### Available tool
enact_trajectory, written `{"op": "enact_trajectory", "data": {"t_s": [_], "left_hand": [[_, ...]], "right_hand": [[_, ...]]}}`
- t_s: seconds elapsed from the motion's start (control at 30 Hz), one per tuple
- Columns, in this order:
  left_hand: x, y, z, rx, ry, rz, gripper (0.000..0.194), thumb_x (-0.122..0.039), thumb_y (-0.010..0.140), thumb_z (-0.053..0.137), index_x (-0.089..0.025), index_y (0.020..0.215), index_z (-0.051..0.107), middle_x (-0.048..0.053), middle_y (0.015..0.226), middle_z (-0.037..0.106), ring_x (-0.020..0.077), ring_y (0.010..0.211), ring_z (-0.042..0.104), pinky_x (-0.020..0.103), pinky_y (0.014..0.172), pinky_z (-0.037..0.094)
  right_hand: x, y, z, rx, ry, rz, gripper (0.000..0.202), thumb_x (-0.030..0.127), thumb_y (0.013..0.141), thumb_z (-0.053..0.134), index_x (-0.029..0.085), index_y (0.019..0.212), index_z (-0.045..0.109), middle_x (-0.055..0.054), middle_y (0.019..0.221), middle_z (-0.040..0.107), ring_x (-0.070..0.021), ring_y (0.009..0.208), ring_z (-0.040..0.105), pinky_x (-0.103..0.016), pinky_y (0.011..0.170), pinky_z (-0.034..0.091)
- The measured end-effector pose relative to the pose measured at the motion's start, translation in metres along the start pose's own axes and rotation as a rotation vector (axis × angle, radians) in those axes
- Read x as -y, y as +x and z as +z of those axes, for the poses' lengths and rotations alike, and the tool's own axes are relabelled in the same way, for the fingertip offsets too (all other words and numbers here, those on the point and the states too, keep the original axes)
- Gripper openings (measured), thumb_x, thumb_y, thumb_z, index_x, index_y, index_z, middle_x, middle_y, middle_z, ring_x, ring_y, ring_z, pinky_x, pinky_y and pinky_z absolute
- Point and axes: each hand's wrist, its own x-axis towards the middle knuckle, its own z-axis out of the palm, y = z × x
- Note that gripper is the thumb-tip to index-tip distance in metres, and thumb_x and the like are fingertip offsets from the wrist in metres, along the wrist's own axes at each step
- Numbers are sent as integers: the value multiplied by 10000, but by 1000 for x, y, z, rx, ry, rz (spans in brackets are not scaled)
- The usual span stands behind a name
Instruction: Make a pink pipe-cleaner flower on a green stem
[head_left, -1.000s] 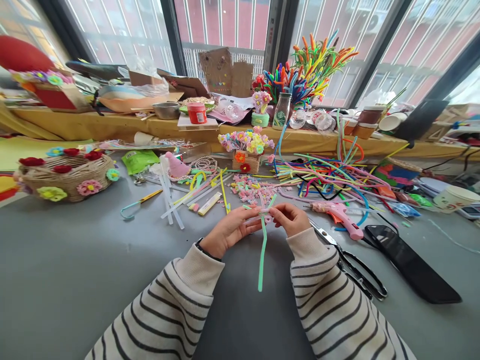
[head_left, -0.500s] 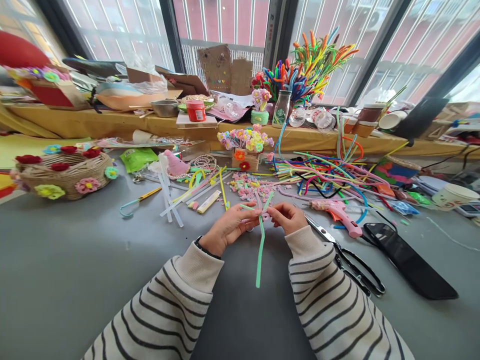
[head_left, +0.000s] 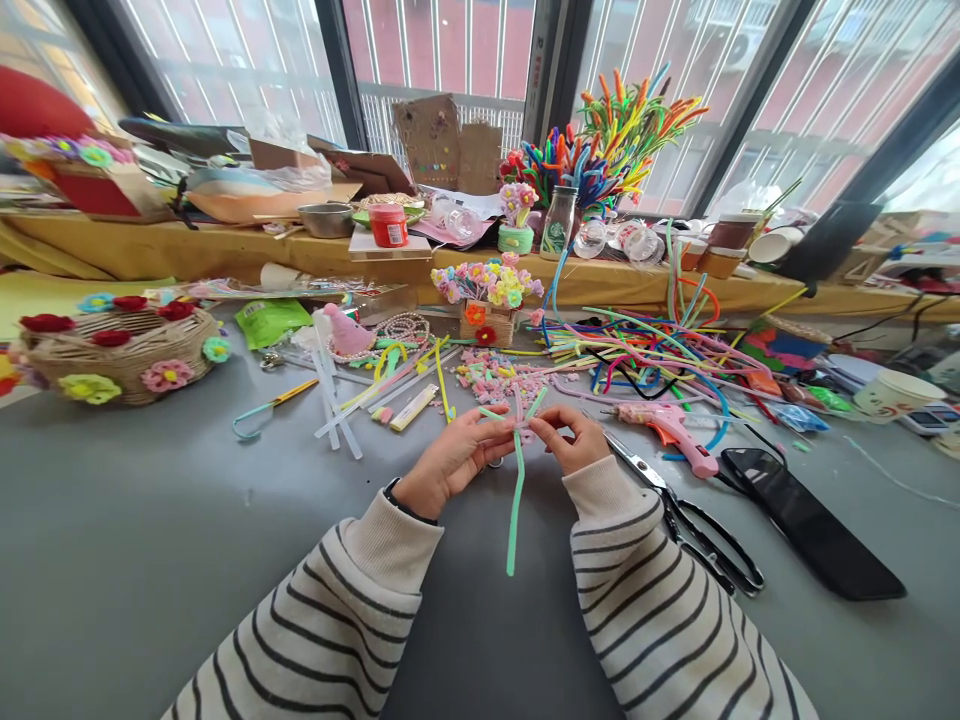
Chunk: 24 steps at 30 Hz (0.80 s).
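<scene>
Between my fingertips, above the middle of the table, is a small pipe-cleaner piece. A long green pipe cleaner hangs down from it toward me, and shorter green ends stick up. Pink pipe cleaner shows at the joint; its exact shape is too small to tell. My left hand pinches the piece from the left, fingers closed. From the right, my right hand pinches at the pink part with thumb and forefinger. Just beyond the hands lies a heap of short pink and pastel bits.
Right of my hand lie large scissors, a pink glue gun and a black phone-like slab. Loose pipe cleaners pile up behind. To the left are clear glue sticks, a crochet hook and a flower-trimmed basket.
The whole view has shifted slightly. Both hands keep their pinch on the pipe-cleaner piece, and my right fingers have turned a little at the pink part.
</scene>
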Motion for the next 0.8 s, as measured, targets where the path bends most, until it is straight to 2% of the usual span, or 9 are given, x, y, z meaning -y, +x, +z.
{"op": "enact_trajectory", "data": {"t_s": [0.17, 0.4, 0.5, 0.6, 0.8], "left_hand": [[-2, -1, 1, 10, 9, 7, 296, -99, 585, 601, -139, 849, 475, 48, 754, 616, 118, 693, 589, 231, 706, 459], [-1, -1, 1, 30, 25, 7, 273, -105, 575, 611, -132, 833, 525, 41, 790, 604, 117, 761, 570, 213, 744, 444], [1, -1, 1, 63, 48, 3, 253, -105, 569, 617, -129, 810, 543, 34, 782, 597, 110, 768, 562, 216, 769, 432], [4, -2, 2, 72, 79, -26, 288, -110, 560, 626, -143, 830, 532, 31, 750, 593, 128, 754, 566, 271, 758, 444], [6, -1, 4, 28, 120, 14, 189, -155, 560, 632, -129, 725, 543, 18, 724, 587, 116, 695, 572, 246, 691, 461]], "right_hand": [[2, 0, 1, -63, 71, 35, 242, 393, 601, 544, 151, 616, 553, -20, 601, 540, -105, 501, 472, -209, 408, 400], [7, 0, 2, -90, 369, 257, 249, 372, 516, 609, 140, 589, 556, 21, 520, 507, -53, 408, 402, -183, 371, 376], [6, 0, 2, -154, 386, 278, 253, 364, 500, 620, 132, 582, 560, 21, 513, 504, -56, 427, 408, -177, 374, 378], [4, 1, 3, -192, 417, 294, 254, 359, 499, 622, 130, 588, 559, 21, 514, 506, -59, 442, 424, -174, 380, 382], [3, 0, 6, -164, 456, 265, 244, 356, 514, 613, 133, 593, 553, 27, 506, 502, -53, 424, 411, -171, 367, 374]]}}
